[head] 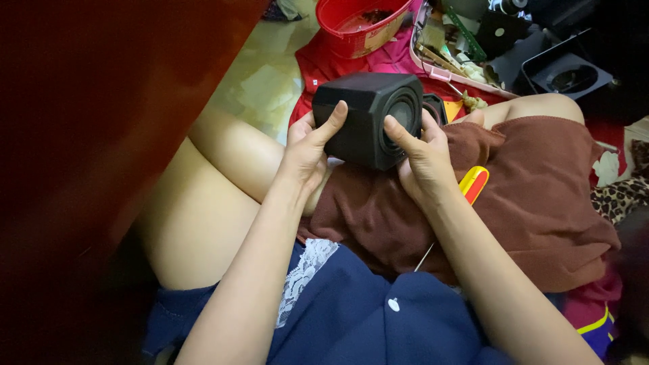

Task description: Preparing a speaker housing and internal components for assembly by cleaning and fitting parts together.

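- Black and boxy, the speaker (368, 118) sits in the air above my lap, over the brown cloth (534, 196), and nothing supports it from below.
- My left hand (307, 145) clasps its left side with the thumb up on the top edge; the right hand (422, 159) clasps the front, fingers lying on the round cone. Both grips are closed on the speaker.
- I judge the cone the weak spot: pressing fingertips could dent it.
- Smooth sides and a light two-sided hold mean a slip could drop the speaker onto my thigh, or let it roll off onto the floor toward the red basket (362, 23).
- A yellow-and-red handled screwdriver (466, 192) lies on the cloth under my right wrist, its thin shaft pointing at my lap; shifting my leg could make it slide or prick me.
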